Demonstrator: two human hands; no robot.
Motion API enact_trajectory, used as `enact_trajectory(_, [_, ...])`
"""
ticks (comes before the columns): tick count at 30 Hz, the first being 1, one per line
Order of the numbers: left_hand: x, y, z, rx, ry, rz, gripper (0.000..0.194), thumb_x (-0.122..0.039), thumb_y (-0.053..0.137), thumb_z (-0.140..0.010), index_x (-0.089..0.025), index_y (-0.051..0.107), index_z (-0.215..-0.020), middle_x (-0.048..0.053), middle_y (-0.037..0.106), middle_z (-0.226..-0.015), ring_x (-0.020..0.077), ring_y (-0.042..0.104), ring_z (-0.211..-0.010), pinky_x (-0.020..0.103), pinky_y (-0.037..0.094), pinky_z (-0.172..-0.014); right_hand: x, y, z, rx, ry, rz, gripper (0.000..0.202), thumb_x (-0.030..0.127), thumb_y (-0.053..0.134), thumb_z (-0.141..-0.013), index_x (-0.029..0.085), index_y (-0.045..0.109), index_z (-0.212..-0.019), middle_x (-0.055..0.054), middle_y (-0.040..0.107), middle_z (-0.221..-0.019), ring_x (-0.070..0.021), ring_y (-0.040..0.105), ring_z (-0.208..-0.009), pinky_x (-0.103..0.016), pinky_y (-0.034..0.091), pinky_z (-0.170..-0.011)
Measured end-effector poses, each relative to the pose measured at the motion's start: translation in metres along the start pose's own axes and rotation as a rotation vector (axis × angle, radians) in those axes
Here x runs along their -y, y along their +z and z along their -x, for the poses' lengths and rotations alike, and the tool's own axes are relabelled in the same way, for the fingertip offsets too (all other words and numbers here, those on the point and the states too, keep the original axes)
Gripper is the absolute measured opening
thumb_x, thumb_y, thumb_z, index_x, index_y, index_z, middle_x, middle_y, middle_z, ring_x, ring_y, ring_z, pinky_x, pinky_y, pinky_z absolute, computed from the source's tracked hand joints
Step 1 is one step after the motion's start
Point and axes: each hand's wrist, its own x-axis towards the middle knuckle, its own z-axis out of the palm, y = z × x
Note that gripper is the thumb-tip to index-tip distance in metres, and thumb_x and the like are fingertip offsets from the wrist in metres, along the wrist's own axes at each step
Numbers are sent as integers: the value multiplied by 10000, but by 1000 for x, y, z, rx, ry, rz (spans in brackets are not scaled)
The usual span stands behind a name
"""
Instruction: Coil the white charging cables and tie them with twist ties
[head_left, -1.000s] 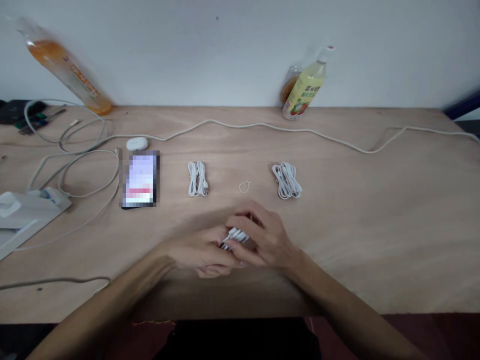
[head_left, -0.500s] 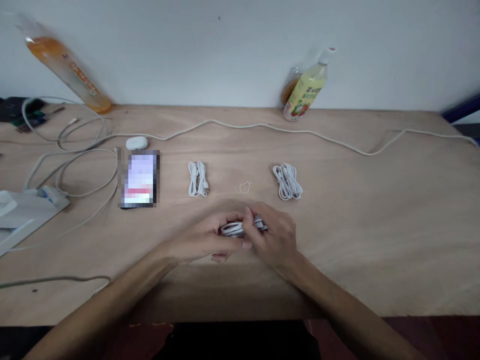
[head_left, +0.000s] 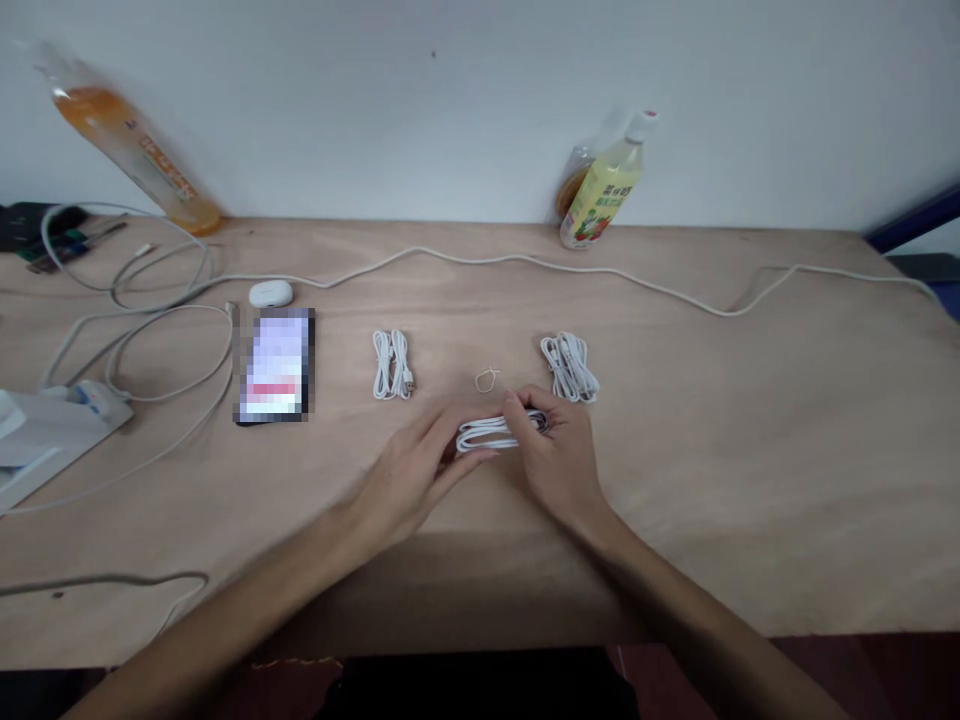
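Observation:
A coiled white cable (head_left: 487, 433) is held between my two hands above the table. My right hand (head_left: 561, 450) pinches its right end, thumb on top, hiding that part of the coil. My left hand (head_left: 420, 465) curves around the left end, its fingers and thumb closed about the loops. Just beyond the hands lies a small white twist tie (head_left: 487, 380), bent into a loop. One folded white cable bundle (head_left: 391, 365) with a USB plug rests to the left of it. Another white cable bundle (head_left: 570, 367) lies to the right, close behind my right hand.
At left are a phone (head_left: 276, 365), a white earbud case (head_left: 271, 293), tangled cables and a white power strip (head_left: 60, 440). A long white cable (head_left: 525, 258) crosses the back. An orange drink bottle (head_left: 135, 155) and a yellow one (head_left: 604, 190) stand by the wall.
Both hands have moved slightly away from me with the cable. The coil now shows more of its loops, and my right hand grips nearer its right end.

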Motion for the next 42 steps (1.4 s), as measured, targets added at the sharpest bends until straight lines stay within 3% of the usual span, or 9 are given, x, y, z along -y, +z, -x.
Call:
enact_trajectory(7, [7,4,2,0,225,-376,416,-352,429,-1174,-179,490,-1547,140,737,-1268,237,790,-1061,392,673,-926,-2,-1,-3,71,62,-2,313,394,592,-897,219,631,-641,27,560,-606,-151,497,-607,-287,375,-597])
enact_trajectory(15, [11,8,3,178,-45,-378,350,-373,357,-1183,-177,587,-1360,149,758,-1241,320,774,-1102,492,664,-893,-4,1,2,94,8,58,301,361,579,-959,220,635,-698,36,585,-633,-142,520,-600,-279,391,-593])
enact_trajectory(18, [5,6,3,245,-184,-228,310,-390,379,-1168,-181,607,-1194,146,758,-1161,313,754,-1009,467,636,-853,-4,0,4,72,-110,141,250,310,576,-994,226,630,-764,42,607,-658,-132,517,-577,-267,386,-568])
enact_trajectory(22, [-10,-2,0,220,-259,201,267,-369,406,-1157,-220,598,-1268,82,718,-1171,250,678,-1089,436,540,-1033,-5,-2,5,29,-437,324,247,215,571,-1029,226,609,-785,39,565,-660,-128,481,-569,-271,377,-569])
enact_trajectory(26, [-20,-10,-3,364,-497,539,343,-508,451,-1130,-213,616,-1192,-51,512,-766,151,476,-658,290,449,-627,-6,-4,5,-39,-727,417,294,120,561,-1019,221,580,-744,33,512,-665,-118,442,-568,-271,339,-544])
enact_trajectory(28, [-21,-11,-3,426,-500,583,362,-529,449,-1126,-212,613,-1187,-74,447,-723,136,408,-606,276,398,-577,-6,-4,5,-55,-772,434,345,95,568,-1005,227,534,-688,50,463,-621,-111,390,-537,-277,302,-520])
enact_trajectory(32, [-14,-4,1,298,-200,183,290,-406,413,-1155,-215,629,-1189,34,695,-998,208,661,-927,373,558,-888,-3,-2,7,-44,-641,394,420,109,555,-996,235,450,-609,58,429,-559,-110,331,-501,-296,283,-514])
enact_trajectory(38, [2,15,7,97,221,-630,442,-376,235,-1194,-148,614,-1176,100,717,-982,259,714,-776,377,586,-629,3,4,13,26,-176,211,436,279,518,-991,238,385,-578,46,374,-538,-121,350,-518,-298,302,-525])
enact_trajectory(42, [4,13,6,140,231,-648,398,-296,261,-1193,-149,626,-1132,86,728,-940,259,735,-799,382,606,-661,3,4,13,114,-38,141,445,341,520,-1006,234,423,-585,46,372,-550,-123,376,-525,-286,299,-512])
